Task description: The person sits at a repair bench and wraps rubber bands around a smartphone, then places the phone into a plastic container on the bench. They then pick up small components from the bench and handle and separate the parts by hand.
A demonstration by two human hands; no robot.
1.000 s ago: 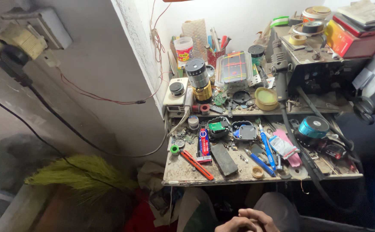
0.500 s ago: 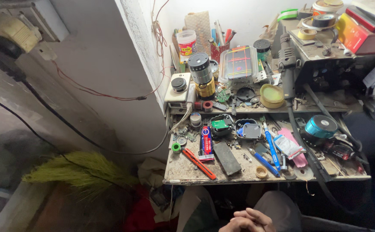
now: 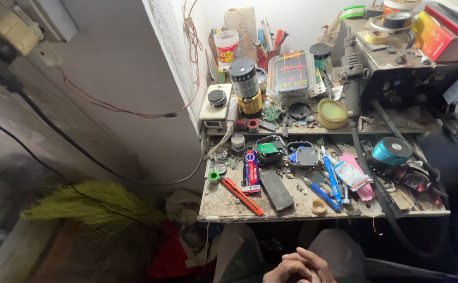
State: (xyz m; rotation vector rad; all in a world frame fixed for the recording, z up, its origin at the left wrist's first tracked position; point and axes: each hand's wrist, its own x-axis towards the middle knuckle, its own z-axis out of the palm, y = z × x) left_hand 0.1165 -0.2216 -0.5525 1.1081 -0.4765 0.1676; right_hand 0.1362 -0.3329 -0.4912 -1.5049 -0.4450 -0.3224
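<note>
Left hand point(image 3: 284, 271) and right hand point(image 3: 315, 266) clasped together, empty, below cluttered workbench point(image 3: 224, 208).

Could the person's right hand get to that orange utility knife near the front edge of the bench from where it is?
Probably yes. The right hand, clasped with the left hand in the lap, sits just below the bench edge. The orange utility knife lies near that edge, nothing covering it.
</note>
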